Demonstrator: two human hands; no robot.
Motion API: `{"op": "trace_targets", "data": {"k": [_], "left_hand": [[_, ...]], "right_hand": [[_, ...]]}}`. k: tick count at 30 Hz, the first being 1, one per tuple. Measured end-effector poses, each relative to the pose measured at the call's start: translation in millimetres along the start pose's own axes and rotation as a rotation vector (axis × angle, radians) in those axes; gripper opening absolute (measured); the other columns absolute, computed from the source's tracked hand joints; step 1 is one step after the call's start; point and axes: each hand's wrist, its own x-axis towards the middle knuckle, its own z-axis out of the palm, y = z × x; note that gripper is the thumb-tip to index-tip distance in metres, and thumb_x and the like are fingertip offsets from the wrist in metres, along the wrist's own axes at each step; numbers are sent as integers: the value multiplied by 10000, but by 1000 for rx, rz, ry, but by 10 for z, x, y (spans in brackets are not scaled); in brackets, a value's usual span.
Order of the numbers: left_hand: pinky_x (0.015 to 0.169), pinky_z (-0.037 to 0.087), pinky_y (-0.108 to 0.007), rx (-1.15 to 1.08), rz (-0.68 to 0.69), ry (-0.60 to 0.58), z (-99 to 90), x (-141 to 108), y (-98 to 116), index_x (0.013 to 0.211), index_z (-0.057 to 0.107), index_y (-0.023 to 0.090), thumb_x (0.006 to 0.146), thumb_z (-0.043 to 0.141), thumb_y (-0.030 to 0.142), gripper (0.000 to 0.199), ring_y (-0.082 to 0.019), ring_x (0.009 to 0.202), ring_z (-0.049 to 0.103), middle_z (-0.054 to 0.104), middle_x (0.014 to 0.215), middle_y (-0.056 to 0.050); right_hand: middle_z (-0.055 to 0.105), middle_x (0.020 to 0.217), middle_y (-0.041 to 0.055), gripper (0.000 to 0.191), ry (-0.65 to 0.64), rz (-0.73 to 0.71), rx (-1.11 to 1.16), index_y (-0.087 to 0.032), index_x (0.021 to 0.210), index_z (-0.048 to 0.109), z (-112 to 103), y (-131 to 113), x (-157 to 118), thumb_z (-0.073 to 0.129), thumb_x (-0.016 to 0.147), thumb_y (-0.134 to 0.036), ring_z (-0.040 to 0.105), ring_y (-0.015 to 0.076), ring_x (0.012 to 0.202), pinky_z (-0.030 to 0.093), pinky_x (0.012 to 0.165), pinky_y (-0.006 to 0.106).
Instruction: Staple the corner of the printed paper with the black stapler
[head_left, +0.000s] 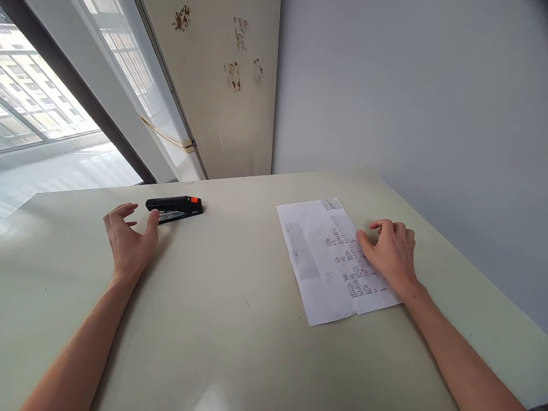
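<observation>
A black stapler (180,206) with an orange patch at its right end lies toward the table's far left. Just left of it is my left hand (132,237), thumb and fingers spread apart, the thumb overlapping the stapler's near end in view; whether it touches I cannot tell. White printed paper (308,257) lies flat on the right part of the table, possibly more than one sheet, with a grey band and lines of small text. Over its right edge is my right hand (393,251), fingers curved and parted from the thumb, holding nothing.
The pale table (222,342) has its far edge by a beige panel (231,125) with brown stains. A grey-blue wall (385,97) runs along the right side. Behind the left part stands a glass door (128,74) with a strap-like handle (166,136).
</observation>
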Motion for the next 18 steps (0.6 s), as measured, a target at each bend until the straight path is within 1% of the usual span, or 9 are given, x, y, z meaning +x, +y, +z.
{"op": "trace_targets", "data": {"k": [3, 5, 7, 10, 12, 15, 18], "left_hand": [[1092, 526, -486, -13, -91, 16, 20, 16, -39, 1330, 546, 148, 946, 715, 385, 482, -298, 1352, 551, 513, 1442, -155], [1056, 544, -494, -21, -136, 20, 32, 27, -47, 1319, 556, 152, 947, 703, 358, 450, -299, 1306, 588, 504, 1442, -169], [1012, 566, -482, -27, -154, 15, 36, 36, -46, 1310, 554, 149, 951, 693, 348, 433, -295, 1273, 617, 490, 1452, -185], [986, 579, -466, -36, -169, 3, 31, 47, -37, 1310, 551, 135, 963, 679, 349, 427, -292, 1264, 638, 475, 1480, -211], [986, 581, -472, -39, -178, -2, 24, 51, -29, 1316, 552, 123, 971, 671, 343, 426, -297, 1264, 645, 469, 1492, -228], [988, 584, -474, -41, -195, -10, 15, 54, -13, 1314, 557, 116, 975, 671, 329, 417, -299, 1263, 652, 464, 1496, -236], [995, 584, -478, -43, -211, -24, 8, 54, 9, 1299, 562, 122, 972, 679, 325, 402, -297, 1253, 659, 464, 1491, -228]], "right_hand": [[593, 1119, 216, 461, -49, 40, -69, -164, 1134, 604, 1, 5, -24, 528, 935, -573, 521, 427, 1107, 454, 881, 548], [590, 1142, 222, 484, -93, 48, -75, -159, 1169, 598, -24, -26, -36, 496, 958, -583, 527, 424, 1119, 465, 852, 514], [592, 1163, 219, 488, -130, 59, -57, -163, 1191, 589, -58, -69, -41, 480, 972, -586, 547, 411, 1122, 478, 791, 465], [602, 1184, 192, 438, -162, 76, -6, -194, 1191, 583, -98, -126, -39, 483, 980, -564, 589, 377, 1110, 474, 682, 403], [610, 1174, 171, 378, -177, 68, 32, -214, 1169, 588, -105, -146, -36, 490, 984, -528, 609, 357, 1108, 474, 645, 382], [614, 1138, 158, 298, -171, 23, 101, -215, 1122, 605, -90, -147, -32, 503, 981, -458, 636, 331, 1064, 505, 655, 387], [611, 1125, 148, 242, -146, -33, 203, -209, 1093, 615, -64, -146, -37, 508, 980, -395, 664, 284, 947, 548, 701, 405]]}}
